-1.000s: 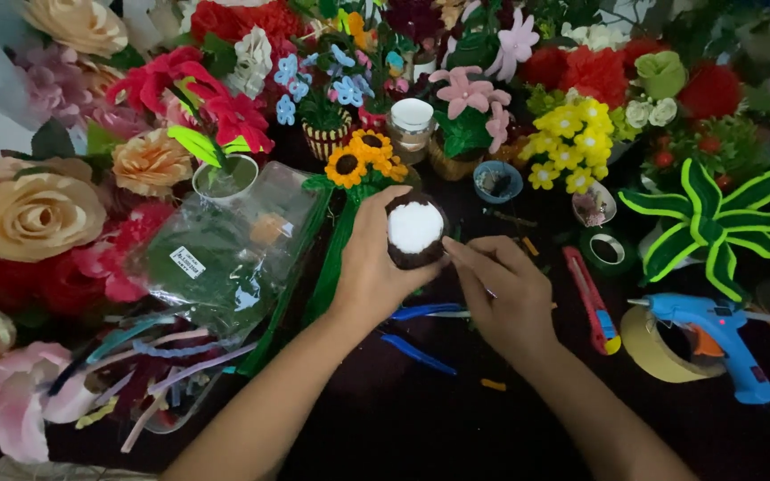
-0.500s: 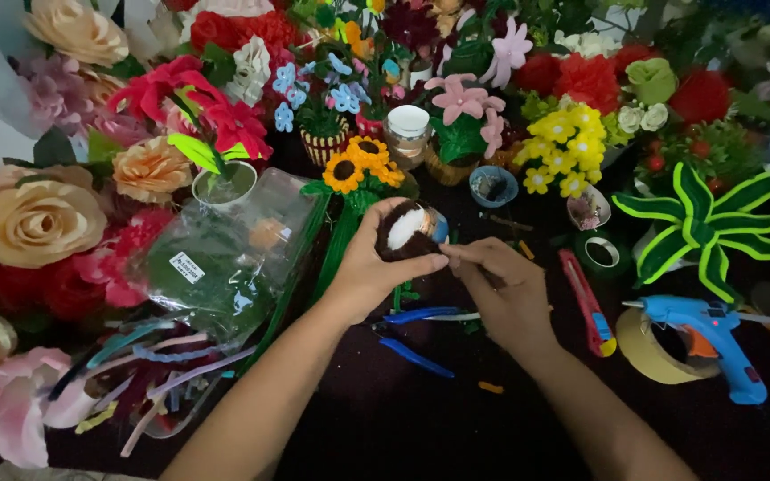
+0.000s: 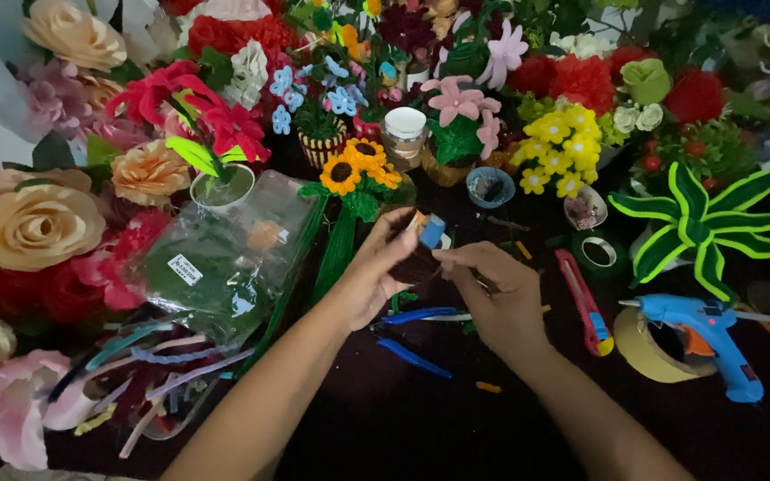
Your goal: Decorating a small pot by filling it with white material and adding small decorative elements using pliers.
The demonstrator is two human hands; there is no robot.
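Dark tabletop crowded with handmade flowers is spreading out before you, a blue glue gun (image 3: pixel 706 334) and a tape roll (image 3: pixel 648 352) lying to your right. Your left hand (image 3: pixel 376 276) is grasping a small dark pot (image 3: pixel 419 258) just above the table's centre, tipped sideways so its long axis is pointing up and away from you. Your right hand (image 3: pixel 496 294) is pinching something thin against it; what exactly is unclear. You seem to be dressing the pot's outside, which likely calls for steady turning.
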